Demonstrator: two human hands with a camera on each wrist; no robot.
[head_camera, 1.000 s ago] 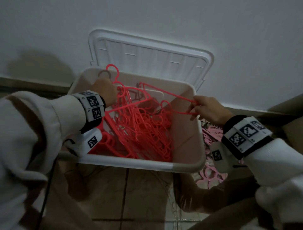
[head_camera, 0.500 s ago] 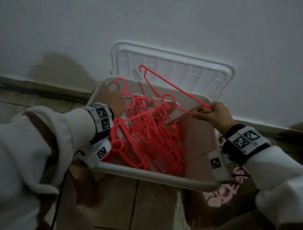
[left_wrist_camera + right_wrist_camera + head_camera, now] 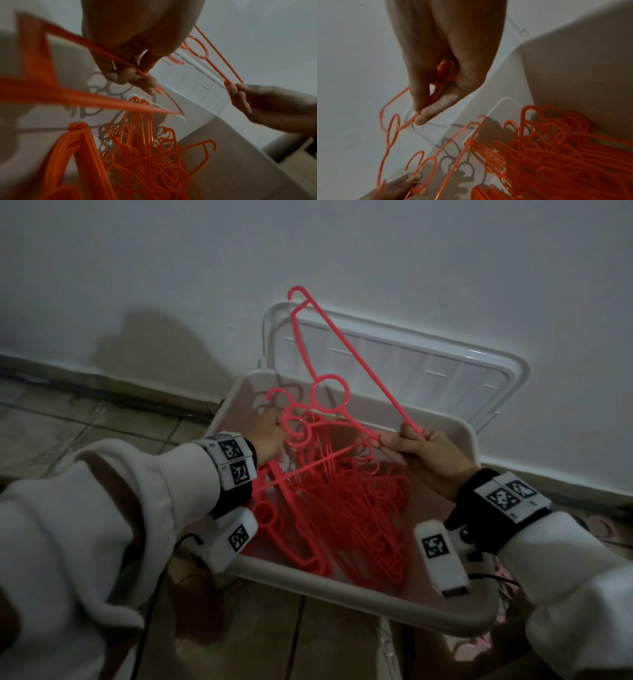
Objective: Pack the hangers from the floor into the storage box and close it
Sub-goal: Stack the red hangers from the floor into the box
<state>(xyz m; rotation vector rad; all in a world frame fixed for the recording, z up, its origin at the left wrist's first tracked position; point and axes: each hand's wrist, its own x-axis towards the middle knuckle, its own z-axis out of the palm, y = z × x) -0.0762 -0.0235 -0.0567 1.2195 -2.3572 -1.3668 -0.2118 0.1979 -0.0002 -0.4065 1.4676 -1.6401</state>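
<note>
A pale storage box (image 3: 342,597) stands on the floor, its lid (image 3: 411,364) open against the wall. A tangled pile of red hangers (image 3: 342,508) fills it, also seen from the left wrist (image 3: 145,155) and right wrist (image 3: 556,148). My right hand (image 3: 397,440) pinches one corner of a raised hanger (image 3: 356,353), whose far end points up past the lid. My left hand (image 3: 274,433) grips a second hanger (image 3: 308,466) near its neck, over the box's back left. In the wrist views, the left hand's fingers (image 3: 130,75) curl round a thin bar and my right hand (image 3: 419,115) pinches its hanger (image 3: 385,142).
The box sits close to a white wall with a skirting board. Tiled floor (image 3: 85,419) lies to the left and in front. Pale pink hangers (image 3: 603,525) lie dimly on the floor to the right of the box. A black cable (image 3: 150,628) hangs from my left sleeve.
My right hand has lifted its hanger out of the pile, and its far end has swung up in front of the lid. My left hand stays at the box's back left.
</note>
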